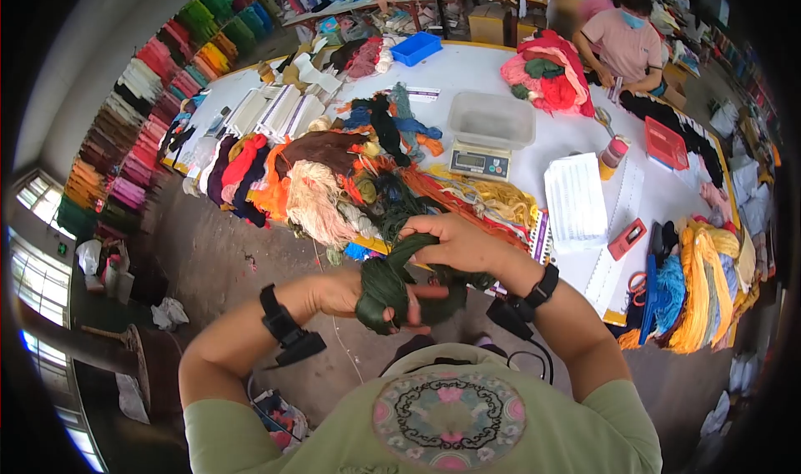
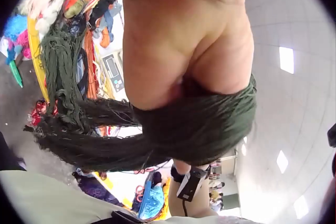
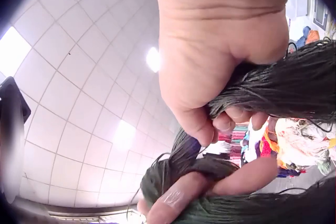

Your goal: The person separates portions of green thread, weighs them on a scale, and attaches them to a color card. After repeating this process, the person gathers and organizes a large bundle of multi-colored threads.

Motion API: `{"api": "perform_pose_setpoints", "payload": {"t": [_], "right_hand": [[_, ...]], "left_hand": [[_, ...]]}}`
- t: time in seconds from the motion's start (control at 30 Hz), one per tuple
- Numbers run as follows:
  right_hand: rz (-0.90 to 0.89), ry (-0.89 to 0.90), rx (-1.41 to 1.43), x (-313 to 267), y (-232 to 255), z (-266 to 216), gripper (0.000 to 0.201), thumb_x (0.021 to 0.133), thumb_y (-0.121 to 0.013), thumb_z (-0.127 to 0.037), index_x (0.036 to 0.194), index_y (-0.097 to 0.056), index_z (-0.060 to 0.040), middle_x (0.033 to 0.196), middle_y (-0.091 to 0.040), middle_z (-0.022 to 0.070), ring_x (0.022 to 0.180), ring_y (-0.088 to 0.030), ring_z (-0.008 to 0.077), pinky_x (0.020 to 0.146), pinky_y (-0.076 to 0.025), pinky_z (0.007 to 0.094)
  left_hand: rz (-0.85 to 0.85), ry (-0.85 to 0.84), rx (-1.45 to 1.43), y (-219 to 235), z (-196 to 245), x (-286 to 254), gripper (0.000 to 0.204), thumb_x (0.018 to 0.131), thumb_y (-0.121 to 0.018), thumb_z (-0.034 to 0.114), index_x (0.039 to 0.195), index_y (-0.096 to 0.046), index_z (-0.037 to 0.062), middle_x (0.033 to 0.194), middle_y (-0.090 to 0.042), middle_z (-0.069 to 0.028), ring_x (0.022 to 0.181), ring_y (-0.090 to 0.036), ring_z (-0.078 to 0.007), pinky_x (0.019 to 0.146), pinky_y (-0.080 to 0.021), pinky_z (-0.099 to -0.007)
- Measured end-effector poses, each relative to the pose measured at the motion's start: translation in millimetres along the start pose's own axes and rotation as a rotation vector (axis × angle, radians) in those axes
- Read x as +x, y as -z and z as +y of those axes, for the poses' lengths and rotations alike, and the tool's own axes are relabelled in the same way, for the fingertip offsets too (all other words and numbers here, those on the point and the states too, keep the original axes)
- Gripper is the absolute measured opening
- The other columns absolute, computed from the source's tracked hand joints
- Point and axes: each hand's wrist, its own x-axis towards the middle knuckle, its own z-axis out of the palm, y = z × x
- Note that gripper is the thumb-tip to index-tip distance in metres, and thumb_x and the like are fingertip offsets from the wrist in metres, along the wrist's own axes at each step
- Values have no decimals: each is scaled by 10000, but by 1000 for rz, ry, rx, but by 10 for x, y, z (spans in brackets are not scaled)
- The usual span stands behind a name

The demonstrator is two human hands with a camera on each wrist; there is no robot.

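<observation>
A skein of dark green yarn [image 1: 380,294] is stretched between both hands in front of the body, above the floor by the table edge. My left hand [image 1: 338,292] holds it at its bulky end; in the left wrist view the yarn [image 2: 197,127] wraps over and hides the fingers. In the right wrist view two left fingers [image 3: 181,195] come out among the strands. My right hand [image 3: 220,45] grips another part of the skein, thumb and curled fingertips closing round a thick bundle [image 3: 283,87]. More dark green strands [image 2: 60,66] hang at the table edge.
Piled yarn skeins [image 1: 313,194] cover the table's near left. A digital scale [image 1: 480,162] with a clear tub, white sheets [image 1: 576,203] and a red-handled tool [image 1: 627,239] lie beyond the right hand. Orange and blue yarn [image 1: 705,274] is at right. A masked person [image 1: 626,44] works across the table.
</observation>
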Motion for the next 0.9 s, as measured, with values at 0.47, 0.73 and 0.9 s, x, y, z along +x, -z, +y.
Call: {"api": "perform_pose_setpoints", "payload": {"t": [0.47,0.73,0.9], "right_hand": [[473,27,-496,-17,576,929,302,936,-416,-275,838,-635,-92,703,-600,148,700,-611,337,639,-463,426],[712,38,-308,321,1178,767,248,943,-531,-221,1026,-599,3,977,-615,63,967,-557,143,849,-418,285],[553,411,163,545,1329,-579,232,904,-578,-177,1044,-601,6,1019,-614,113,978,-585,217,889,-444,350]], "left_hand": [[772,-570,1810,-170,624,234,160,613,-676,87,651,-532,31,1056,-605,-91,740,-626,-253,611,-521,-369],[1187,-426,536,1734,1584,-59,174,809,-648,100,957,-630,10,828,-651,-36,637,-615,-97,524,-492,-195],[1489,-649,795,3029,2394,-426,243,838,-630,120,1044,-608,-7,922,-656,-74,770,-642,-131,595,-543,-242]]}}
